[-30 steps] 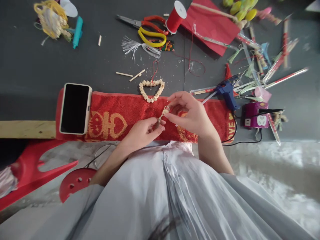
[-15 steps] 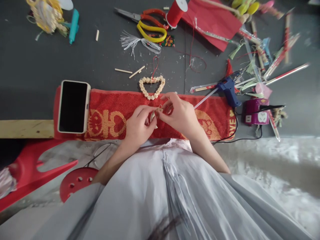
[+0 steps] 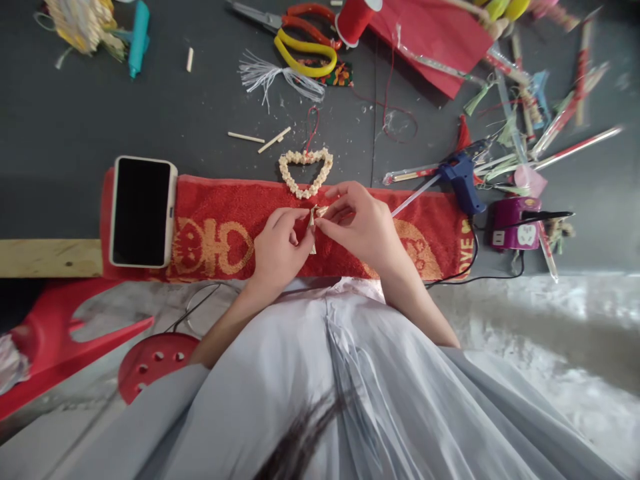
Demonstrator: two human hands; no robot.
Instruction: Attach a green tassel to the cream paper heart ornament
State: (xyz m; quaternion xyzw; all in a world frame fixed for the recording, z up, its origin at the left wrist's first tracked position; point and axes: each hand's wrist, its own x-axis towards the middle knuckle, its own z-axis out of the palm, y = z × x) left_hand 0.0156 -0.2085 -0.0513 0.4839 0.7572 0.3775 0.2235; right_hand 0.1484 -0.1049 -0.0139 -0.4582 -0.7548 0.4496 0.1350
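My left hand and my right hand meet above a red towel with gold patterns. Both pinch a small pale straw-coloured piece between their fingertips. Its exact shape is too small to tell. Just beyond the hands, a heart-shaped ring of pale beads with a red thread loop lies at the towel's far edge.
A black phone rests on the towel's left end. A blue glue gun and a purple device sit right. Scissors, a red thread spool, red paper and several sticks lie farther back. A red stool stands lower left.
My hands have closed together: the left hand rose toward the right, and both now pinch the small piece closer to the bead heart. The view shifted slightly.
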